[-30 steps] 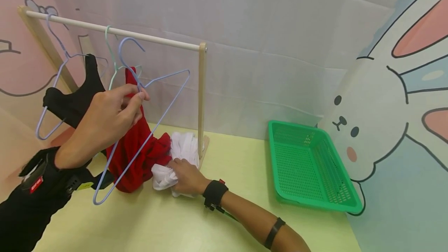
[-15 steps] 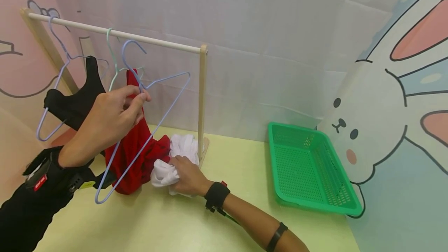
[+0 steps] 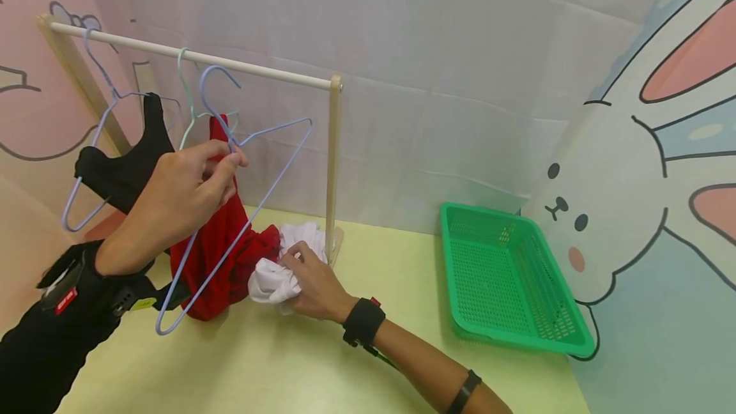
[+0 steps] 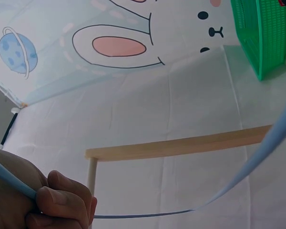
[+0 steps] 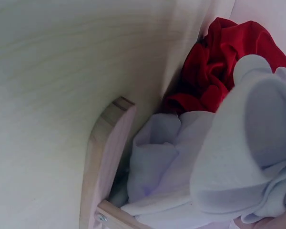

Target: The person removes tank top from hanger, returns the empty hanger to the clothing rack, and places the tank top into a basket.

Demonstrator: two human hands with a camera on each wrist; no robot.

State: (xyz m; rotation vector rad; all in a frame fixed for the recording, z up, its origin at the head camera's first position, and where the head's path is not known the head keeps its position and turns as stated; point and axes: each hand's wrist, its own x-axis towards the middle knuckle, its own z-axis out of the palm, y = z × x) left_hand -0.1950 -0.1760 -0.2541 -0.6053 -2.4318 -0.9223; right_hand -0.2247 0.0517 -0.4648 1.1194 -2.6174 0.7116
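My left hand (image 3: 186, 187) pinches a light blue hanger (image 3: 216, 69) just below its hook and holds it up in front of the rack. In the left wrist view, the fingers (image 4: 62, 202) curl round the hanger's wire. On the tabletop, my right hand (image 3: 316, 289) grips a crumpled white garment (image 3: 270, 283) beside the rack's right foot. Folds of the white garment (image 5: 224, 157) fill much of the right wrist view, where little of the hand shows. Touching the white cloth on its left is a red garment (image 3: 230, 273), hung from a mint green hanger (image 3: 184, 78).
A wooden rack with a white rail (image 3: 259, 70) stands at the left, its right post (image 3: 333, 158) close behind the white cloth. A black garment (image 3: 123, 174) hangs at the rail's left end. A green perforated basket (image 3: 451, 273) sits to the right on the pale yellow table (image 3: 397, 273).
The right hand has shifted slightly, its knuckles rising, and the white cloth in its grip has bunched up a little. The left hand and hanger have stayed nearly still.
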